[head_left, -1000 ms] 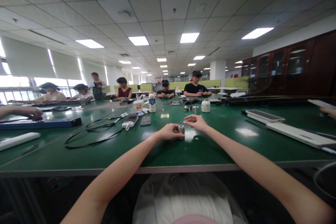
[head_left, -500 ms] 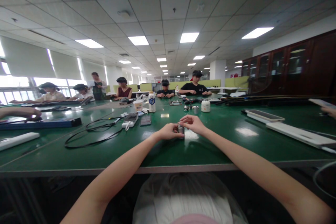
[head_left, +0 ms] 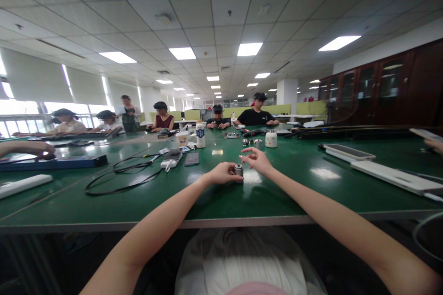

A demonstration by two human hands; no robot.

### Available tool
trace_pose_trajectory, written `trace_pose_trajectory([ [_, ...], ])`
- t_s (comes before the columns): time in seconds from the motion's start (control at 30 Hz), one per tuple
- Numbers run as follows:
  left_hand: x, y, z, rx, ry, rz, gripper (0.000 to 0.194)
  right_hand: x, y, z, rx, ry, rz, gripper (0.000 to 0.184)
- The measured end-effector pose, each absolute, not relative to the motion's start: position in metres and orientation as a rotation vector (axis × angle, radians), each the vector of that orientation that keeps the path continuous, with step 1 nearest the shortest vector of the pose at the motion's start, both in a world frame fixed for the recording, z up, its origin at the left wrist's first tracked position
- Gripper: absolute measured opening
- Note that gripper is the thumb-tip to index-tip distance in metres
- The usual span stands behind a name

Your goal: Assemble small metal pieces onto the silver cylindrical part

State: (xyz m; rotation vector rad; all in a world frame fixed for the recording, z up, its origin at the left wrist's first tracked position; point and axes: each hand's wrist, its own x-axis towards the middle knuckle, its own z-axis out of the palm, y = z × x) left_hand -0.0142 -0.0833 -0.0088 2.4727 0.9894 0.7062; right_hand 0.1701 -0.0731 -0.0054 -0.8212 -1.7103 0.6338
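A small silver metal cylinder (head_left: 238, 171) with a narrow raised piece on its top stands upright on the green table. My left hand (head_left: 223, 173) is closed around its left side, thumb in front. Up and to the right of the cylinder, my right hand (head_left: 256, 160) hovers apart from it. The thumb and fingers there are bent with a gap between them, and I see nothing held. Farther back lie several small metal parts (head_left: 246, 142), and a second short metal cylinder (head_left: 258, 144) stands close to them.
Behind my hands stand a white jar (head_left: 271, 138), a bottle (head_left: 200, 134) and a paper cup (head_left: 182, 138). A black cable (head_left: 121, 190) loops at left near a phone (head_left: 173, 155). White flat cases (head_left: 394, 176) lie at right. Several people sit around the table (head_left: 145, 209).
My right hand has lifted off the top of the cylinder and moved slightly up and right, its fingers spreading. The left hand keeps its hold in the same place.
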Motion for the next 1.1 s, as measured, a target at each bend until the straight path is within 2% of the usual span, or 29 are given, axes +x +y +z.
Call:
trace_pose_trajectory([
  [0.4,-0.014,-0.081,-0.010,2.514,1.014,0.702,0.052,0.169,-0.075,-0.009,-0.755,-1.872,0.695,0.042],
  [0.6,-0.014,-0.083,-0.009,2.485,1.018,0.701,0.046,0.169,-0.070,-0.009,-0.756,-1.808,0.624,0.039],
  [0.77,-0.014,-0.084,-0.008,2.476,1.011,0.708,0.044,0.183,-0.049,-0.015,-0.884,-1.731,0.592,0.036],
  [1.1,-0.014,-0.086,-0.008,2.489,1.059,0.734,0.045,0.207,-0.022,-0.037,-1.159,-1.957,0.727,0.033],
])
